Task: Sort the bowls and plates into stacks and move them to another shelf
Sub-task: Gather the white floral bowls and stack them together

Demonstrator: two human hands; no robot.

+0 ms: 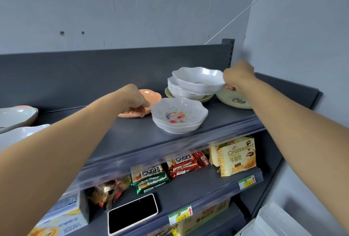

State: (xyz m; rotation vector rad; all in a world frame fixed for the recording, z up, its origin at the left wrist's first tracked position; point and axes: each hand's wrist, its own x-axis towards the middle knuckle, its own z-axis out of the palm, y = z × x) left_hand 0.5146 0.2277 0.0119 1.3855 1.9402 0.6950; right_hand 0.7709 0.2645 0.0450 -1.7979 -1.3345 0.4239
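Observation:
On the top grey shelf (132,134) my right hand (238,77) grips the rim of a white scalloped bowl (198,80), tilted just above a stack of white bowls (181,92) that rests on a green plate (206,98). My left hand (136,101) holds an orange plate (151,95) by its near edge. In front stands a short stack of white floral bowls (178,116). Another green plate (233,100) lies under my right wrist.
More white and orange bowls (17,117) sit at the shelf's far left. Below, a shelf holds snack packets (151,177), a croissant bag (238,157) and a black phone (132,214). A wall closes the right side.

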